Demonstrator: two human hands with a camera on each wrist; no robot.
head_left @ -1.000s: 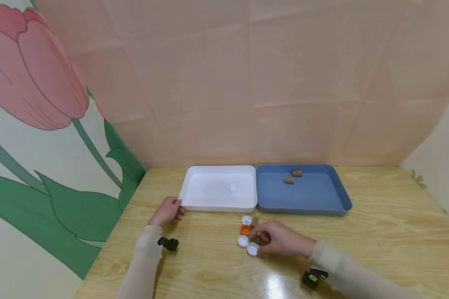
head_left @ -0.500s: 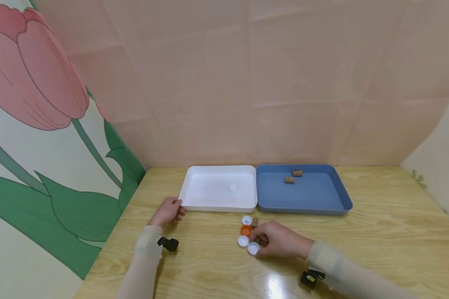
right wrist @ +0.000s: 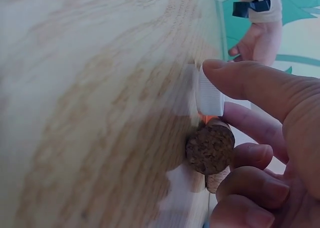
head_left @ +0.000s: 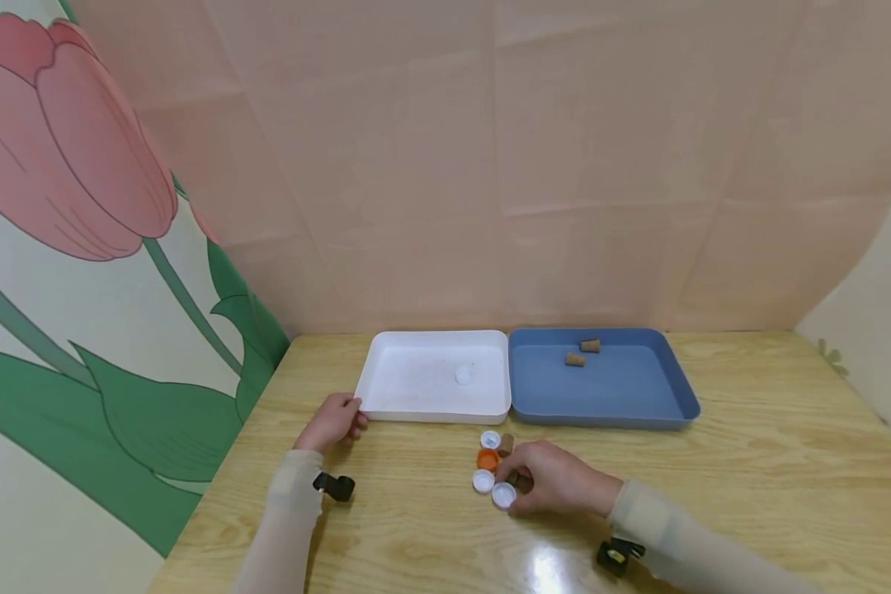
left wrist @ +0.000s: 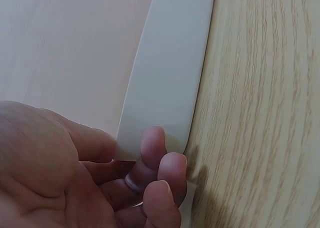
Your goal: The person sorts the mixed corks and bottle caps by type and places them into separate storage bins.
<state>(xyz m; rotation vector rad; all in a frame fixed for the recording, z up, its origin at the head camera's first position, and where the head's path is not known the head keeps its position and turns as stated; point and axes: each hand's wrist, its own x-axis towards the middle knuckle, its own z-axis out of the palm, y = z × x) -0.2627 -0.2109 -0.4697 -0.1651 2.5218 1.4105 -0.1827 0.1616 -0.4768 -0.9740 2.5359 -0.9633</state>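
Observation:
My left hand [head_left: 332, 421] grips the front left corner of the white tray [head_left: 431, 417]. In the left wrist view its curled fingers [left wrist: 172, 170] press the tray's outer wall [left wrist: 167, 72]. On the table my right hand [head_left: 560, 480] pinches a white bottle cap [head_left: 504, 496] between thumb and index finger. The right wrist view has that cap [right wrist: 210, 93] on edge-on view, with a cork stopper [right wrist: 210, 149] beside it. Another white cap [head_left: 483, 481], an orange cap [head_left: 487, 459], a third white cap [head_left: 490, 440] and a cork [head_left: 506, 445] lie close by. Fingers partly hide more cork.
A blue tray [head_left: 605, 419] stands against the white tray's right side and contains two corks [head_left: 590, 346]. Inside the white tray lies one pale cap [head_left: 464, 376]. Behind both trays rises a pinkish cloth backdrop [head_left: 490, 206]; a tulip mural [head_left: 104, 148] covers the left wall.
Between the earlier frames and now, the right hand and the white cap at its fingertips have shifted very slightly. The left hand stays at the tray corner.

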